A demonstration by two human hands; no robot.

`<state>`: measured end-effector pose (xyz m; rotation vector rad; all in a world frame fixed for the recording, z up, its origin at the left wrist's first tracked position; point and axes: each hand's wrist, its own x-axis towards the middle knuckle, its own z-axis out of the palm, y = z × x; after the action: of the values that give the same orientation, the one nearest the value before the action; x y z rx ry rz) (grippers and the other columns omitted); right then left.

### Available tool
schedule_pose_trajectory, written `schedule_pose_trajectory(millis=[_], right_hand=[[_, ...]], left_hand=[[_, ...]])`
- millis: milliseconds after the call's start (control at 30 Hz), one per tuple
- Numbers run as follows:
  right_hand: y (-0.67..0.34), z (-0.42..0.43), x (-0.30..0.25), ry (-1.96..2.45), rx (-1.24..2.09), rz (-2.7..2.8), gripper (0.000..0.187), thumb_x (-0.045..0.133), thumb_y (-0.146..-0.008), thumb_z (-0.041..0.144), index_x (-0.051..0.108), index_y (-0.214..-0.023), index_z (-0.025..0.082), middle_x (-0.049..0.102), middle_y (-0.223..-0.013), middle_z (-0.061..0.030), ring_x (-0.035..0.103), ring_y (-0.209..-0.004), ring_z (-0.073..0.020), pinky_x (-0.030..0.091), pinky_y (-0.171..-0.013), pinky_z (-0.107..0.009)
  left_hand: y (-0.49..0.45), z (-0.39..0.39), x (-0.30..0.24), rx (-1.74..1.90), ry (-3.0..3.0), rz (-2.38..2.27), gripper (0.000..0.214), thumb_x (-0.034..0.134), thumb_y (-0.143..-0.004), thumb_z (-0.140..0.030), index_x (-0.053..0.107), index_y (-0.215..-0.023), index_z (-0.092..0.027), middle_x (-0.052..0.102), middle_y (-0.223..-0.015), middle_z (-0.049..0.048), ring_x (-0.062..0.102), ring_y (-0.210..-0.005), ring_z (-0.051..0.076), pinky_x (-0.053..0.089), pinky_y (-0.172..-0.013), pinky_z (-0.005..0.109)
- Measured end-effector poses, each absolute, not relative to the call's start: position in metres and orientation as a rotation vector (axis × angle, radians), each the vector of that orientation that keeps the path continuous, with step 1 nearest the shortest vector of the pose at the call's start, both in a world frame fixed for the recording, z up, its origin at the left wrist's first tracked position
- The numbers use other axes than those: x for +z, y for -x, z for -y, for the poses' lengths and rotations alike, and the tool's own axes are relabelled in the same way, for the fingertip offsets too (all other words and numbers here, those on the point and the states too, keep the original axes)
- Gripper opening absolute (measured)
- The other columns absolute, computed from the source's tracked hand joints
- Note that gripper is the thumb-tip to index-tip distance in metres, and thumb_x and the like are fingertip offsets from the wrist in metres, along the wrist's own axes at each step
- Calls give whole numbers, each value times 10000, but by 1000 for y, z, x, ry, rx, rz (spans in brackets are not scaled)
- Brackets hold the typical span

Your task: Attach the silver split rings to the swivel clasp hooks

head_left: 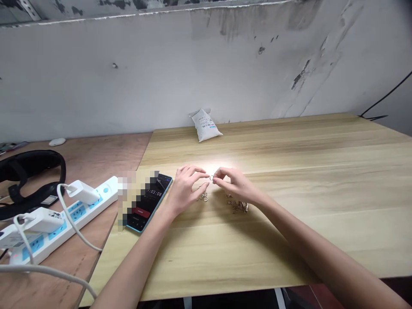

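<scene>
A small metal ring [211,177] is pinched between the thumb and forefinger of my right hand [232,180]. Facing it from the left is my left hand [188,188], its thumb and fingers apart; the index fingertip is close to the ring, and I cannot tell whether it touches. Several loose metal rings [205,197] lie on the table beneath my left hand. Under my right wrist sits a small pile of gold-coloured metal pieces [238,207], partly hidden by the hand; they look like little clasps or hooks.
A phone [153,199], partly pixelated, lies left of my left hand on the wooden table [309,171]. Further left are a power strip [79,214] with plugs and cables, and a black strap-like headset [35,176]. Against the wall rests a white packet [206,125].
</scene>
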<state>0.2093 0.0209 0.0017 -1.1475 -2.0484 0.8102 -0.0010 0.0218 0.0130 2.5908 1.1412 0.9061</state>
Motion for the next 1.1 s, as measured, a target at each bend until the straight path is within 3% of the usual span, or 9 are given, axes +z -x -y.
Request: schedule_pose_trajectory(millis=[67, 233, 667, 900, 1100], right_hand=[[-205, -13, 1, 1098, 855, 1974, 169, 486, -953, 311, 579, -854, 211, 654, -810, -9, 569, -709, -143, 391, -599, -259], [-203, -11, -10, 1003, 474, 2076, 129, 467, -981, 249, 553, -890, 214, 666, -823, 4, 576, -698, -124, 387, -869, -343], [-218, -8, -3, 922, -159, 2432, 284, 386, -1012, 168, 621, -858, 209, 665, -781, -17, 560, -771, -160, 348, -909, -343], [-210, -7, -13, 898, 151, 2188, 193, 458, -1007, 240, 635, -937, 206, 644, -814, -23, 566, -782, -147, 388, -822, -313], [-210, -1, -8, 739, 394, 2245, 150, 508, -939, 162, 635, -966, 236, 683, -900, -25, 564, -823, -173, 405, -816, -347]], left_hand=[[-3, -19, 15, 957, -2460, -1136, 114, 607, -917, -255, 696, -989, -261, 681, -1072, 5, 605, -1048, 185, 394, -976, 395], [-7, -18, 14, 931, -2243, -1105, 88, 628, -900, -254, 715, -886, -251, 691, -1033, 2, 624, -1032, 187, 425, -974, 391], [-9, -17, 16, 718, -2234, -1086, 162, 614, -867, -244, 689, -725, -225, 692, -1040, 22, 638, -1010, 197, 466, -980, 388], [-10, -15, 11, 797, -2578, -1225, 112, 603, -872, -215, 693, -812, -244, 667, -1123, 17, 571, -1103, 223, 337, -1092, 483], [-6, -19, 7, 872, -2708, -1357, 118, 615, -872, -238, 676, -771, -241, 656, -1154, 28, 562, -1127, 227, 268, -1143, 513]])
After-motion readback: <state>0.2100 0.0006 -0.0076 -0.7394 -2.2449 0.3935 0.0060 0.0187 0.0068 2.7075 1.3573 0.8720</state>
